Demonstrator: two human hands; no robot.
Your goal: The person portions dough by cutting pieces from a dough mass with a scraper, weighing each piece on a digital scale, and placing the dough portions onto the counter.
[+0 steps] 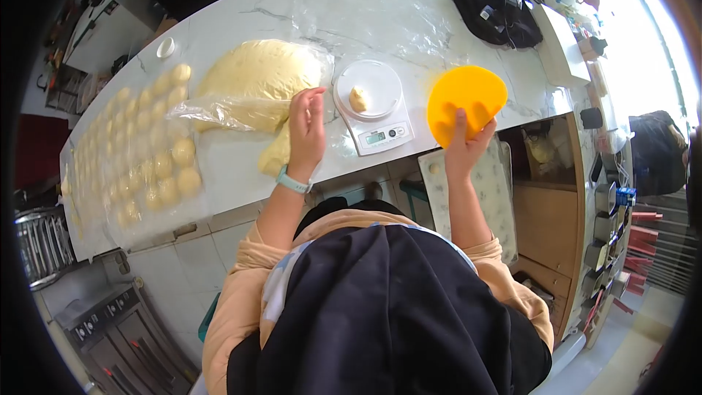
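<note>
The left hand [307,130], just left of the frame's middle, points its fingers up the frame; they are nearly straight, held close side by side, and grip nothing. Its edge borders the strip of dough [276,155] at lower left of the hand, and whether skin and dough touch I cannot tell. The large mound of dough [259,66], partly under a clear plastic sheet [234,112], lies to the upper left of these fingers.

The right hand [466,152], right of centre, is closed on the lower edge of a round yellow scraper [459,99], its fingers spread on the near face; the scraper reaches up over the tabletop [365,11].

Between the two hands stands a white kitchen scale [380,135], its display toward the bottom of the frame. A small piece of dough [358,99] rests on the scale's round plate, right of the left fingertips and well apart from the scraper.

At the left of the frame, rows of dough balls [183,151] lie on the table beneath plastic.
</note>
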